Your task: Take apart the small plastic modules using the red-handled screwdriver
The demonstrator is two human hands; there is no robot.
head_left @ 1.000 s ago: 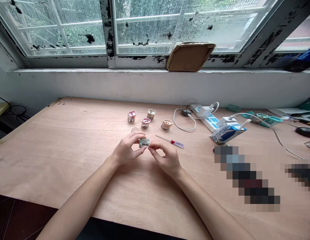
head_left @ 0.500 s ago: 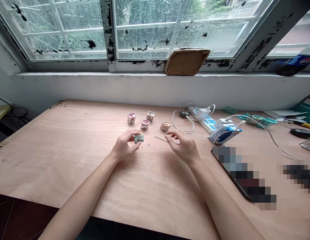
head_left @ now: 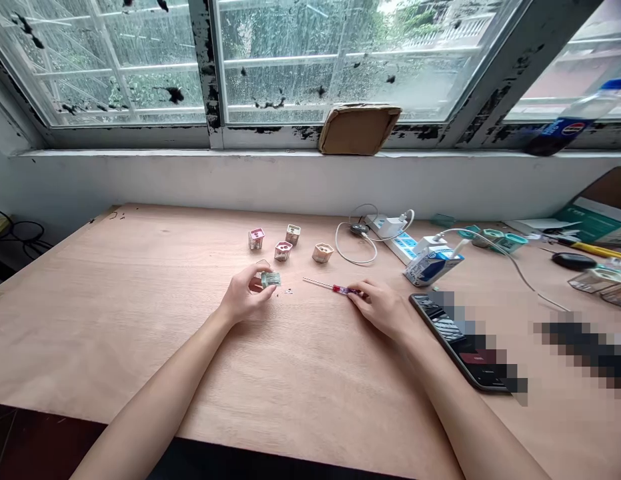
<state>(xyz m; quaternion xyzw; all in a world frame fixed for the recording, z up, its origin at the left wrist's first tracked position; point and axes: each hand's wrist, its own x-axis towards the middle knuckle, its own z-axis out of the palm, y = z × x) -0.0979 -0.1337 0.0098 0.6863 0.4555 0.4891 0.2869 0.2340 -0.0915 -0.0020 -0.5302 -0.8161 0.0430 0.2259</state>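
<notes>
Pale plywood fills the frame: you sit at a table (head_left: 140,300) below a rain-streaked window. Your left hand (head_left: 243,298) rests on the wood near the table's middle, thumb and fingers closed round a small green socket block (head_left: 271,279), which sits at your fingertips low over the board. Just to its right, a few tiny dark bits (head_left: 289,291) lie loose on the surface.

Your right hand (head_left: 385,308) lies palm down, well apart from the left, fingers curled and their tips pinched on the red-and-clear handle of a slim screwdriver (head_left: 333,288). The tool lies flat on the table, its metal shaft pointing left toward the green block without reaching it.

Beyond your hands stand four more small blocks, each apart from the others: a pink-topped block (head_left: 256,238), a second pink block (head_left: 283,251), a beige block (head_left: 292,234) and an orange-tinted block (head_left: 323,252).

To the right, a white power strip (head_left: 397,243) with a coiled cable runs toward a blue-and-white drink carton (head_left: 433,265). A dark phone (head_left: 443,323), partly blurred out, lies just beside your right wrist. On the windowsill, a folded piece of cardboard (head_left: 359,129) leans against the frame, and a cola bottle (head_left: 570,127) lies at the far right.
</notes>
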